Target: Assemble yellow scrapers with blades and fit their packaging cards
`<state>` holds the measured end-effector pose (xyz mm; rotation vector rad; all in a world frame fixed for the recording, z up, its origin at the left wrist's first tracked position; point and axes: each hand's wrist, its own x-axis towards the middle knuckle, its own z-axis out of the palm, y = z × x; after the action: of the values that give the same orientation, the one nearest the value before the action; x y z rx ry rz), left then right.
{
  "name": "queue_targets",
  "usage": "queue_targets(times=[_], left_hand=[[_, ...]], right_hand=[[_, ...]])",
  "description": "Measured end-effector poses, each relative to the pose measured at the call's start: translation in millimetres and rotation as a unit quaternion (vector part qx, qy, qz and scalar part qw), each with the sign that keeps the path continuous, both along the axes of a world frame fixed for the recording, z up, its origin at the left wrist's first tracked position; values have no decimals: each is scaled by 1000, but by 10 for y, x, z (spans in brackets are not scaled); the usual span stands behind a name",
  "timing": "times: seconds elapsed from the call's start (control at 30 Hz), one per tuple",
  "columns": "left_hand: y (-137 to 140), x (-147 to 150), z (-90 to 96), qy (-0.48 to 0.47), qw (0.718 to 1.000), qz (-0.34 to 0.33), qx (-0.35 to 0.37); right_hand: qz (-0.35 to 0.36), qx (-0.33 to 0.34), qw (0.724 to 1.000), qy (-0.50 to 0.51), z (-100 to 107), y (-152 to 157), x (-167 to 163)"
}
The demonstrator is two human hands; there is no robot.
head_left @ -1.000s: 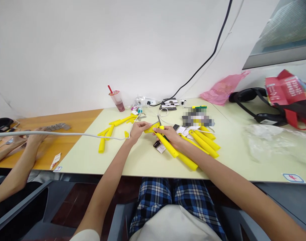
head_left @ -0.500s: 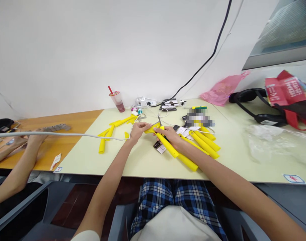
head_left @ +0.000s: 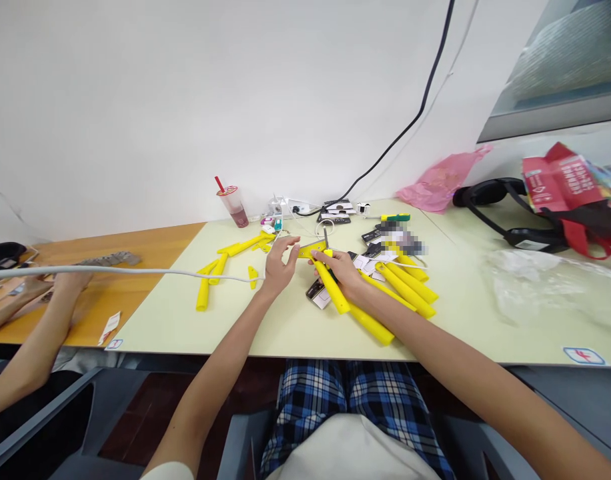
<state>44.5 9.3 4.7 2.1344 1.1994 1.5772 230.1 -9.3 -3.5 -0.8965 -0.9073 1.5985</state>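
Note:
In the head view my right hand grips a yellow scraper with a tubular handle, a flat yellow head and a thin metal blade-like strip upright at its top. Just left of its head, my left hand is raised with fingers apart and nothing held. A small yellow plate lies left of that hand. Beneath and right of my right forearm lie several yellow tube handles. A black-and-white card packet rests below the held scraper.
More yellow parts lie at left. Behind are a drink cup, a power strip and a green-handled screwdriver. A white cable crosses the left foreground. Clear plastic lies at right. Another person's hands work on the wooden table.
My left hand has let go of the scraper's flat head and opened, its fingers now raised beside it. My right hand keeps its hold.

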Motion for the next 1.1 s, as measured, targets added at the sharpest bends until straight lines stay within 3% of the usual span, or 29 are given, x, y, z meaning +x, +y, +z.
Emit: queue_targets(times=[0.1,0.27,0.63,0.8,0.93,1.1], left_hand=[[-97,76,15,70,993,41,81],[-301,281,7,170,977,71,107],[-343,718,67,218,973,75,27],[-323,824,103,162,985,36,-47],[-325,869,140,41,995,-32,-89],[-310,888,184,-132,972,-108,-162]], right_hand=[[-37,18,999,7,-3,13,12],[-94,49,994,14,15,21,25],[-150,115,982,15,-6,130,118],[-158,132,978,14,-18,174,146],[-126,149,980,21,23,149,151],[-105,166,980,10,72,133,170]])
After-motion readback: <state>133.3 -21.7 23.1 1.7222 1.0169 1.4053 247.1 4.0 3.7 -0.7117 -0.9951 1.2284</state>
